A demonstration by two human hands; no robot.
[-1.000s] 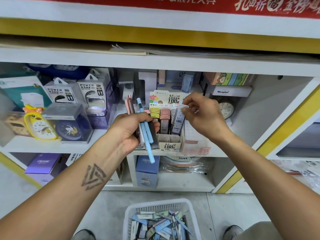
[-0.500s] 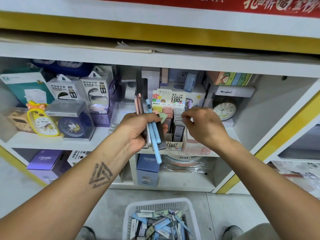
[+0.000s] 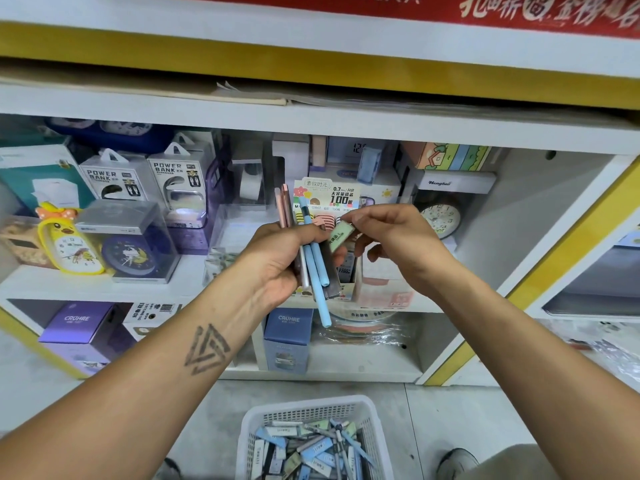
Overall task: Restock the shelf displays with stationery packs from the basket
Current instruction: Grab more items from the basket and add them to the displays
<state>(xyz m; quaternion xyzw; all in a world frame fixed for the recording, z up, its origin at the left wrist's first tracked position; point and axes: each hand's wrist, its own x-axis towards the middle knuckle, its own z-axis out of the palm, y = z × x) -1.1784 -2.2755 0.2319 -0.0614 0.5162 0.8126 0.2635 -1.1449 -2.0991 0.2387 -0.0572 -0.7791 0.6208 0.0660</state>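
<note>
right hand (image 3: 388, 237) pinches green pack (image 3: 341, 235); display box (image 3: 327, 197) reads "0.7 hb 100".

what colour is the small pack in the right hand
Pale green with dark lettering; the small pack, pinched by the right hand, shows best in the head view.

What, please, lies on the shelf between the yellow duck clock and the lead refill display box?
In the head view, between the yellow duck clock and the lead refill display box stands a dark blue alarm clock in a clear case, then a clear plastic box.

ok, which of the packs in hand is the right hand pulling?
The green pack, pinched by the right hand; the blue and pink ones sit in the left hand.
</note>
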